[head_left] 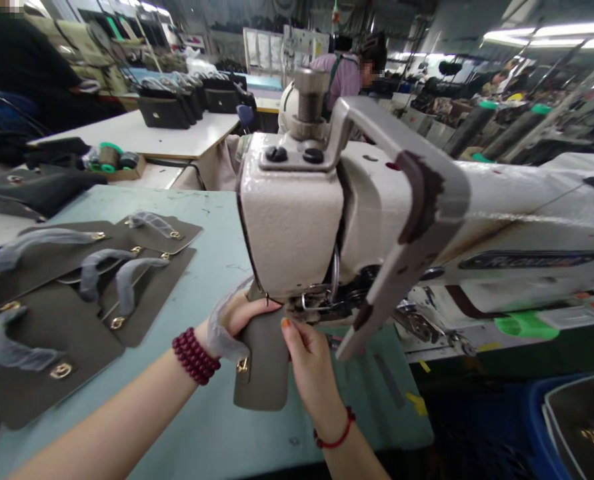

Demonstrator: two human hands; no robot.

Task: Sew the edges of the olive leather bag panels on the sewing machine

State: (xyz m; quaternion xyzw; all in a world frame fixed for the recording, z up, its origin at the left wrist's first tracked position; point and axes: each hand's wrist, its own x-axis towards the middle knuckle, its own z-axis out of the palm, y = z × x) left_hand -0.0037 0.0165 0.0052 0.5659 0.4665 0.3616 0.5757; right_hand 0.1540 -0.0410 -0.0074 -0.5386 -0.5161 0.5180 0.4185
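A grey-brown bag panel [261, 373] lies under the head of a sewing machine [291, 227], its rounded near end toward me. A plastic-wrapped handle [221, 333] is joined to it by a gold metal fitting [242, 365]. My left hand [241, 313] reaches under the handle and grips the panel's left side, thumb extended over the top near the needle area. On the right edge, my right hand [307, 347] pinches the panel, thumb on top and fingers mostly beneath. The machine head hides the panel's far end.
Several similar panels [51, 333] with wrapped handles lie on the pale green tabletop [201, 427] at left. Black bags [164, 110] stand on a white table behind. A blue bin [517, 413] is at lower right. A person in purple [347, 80] is beyond the machine.
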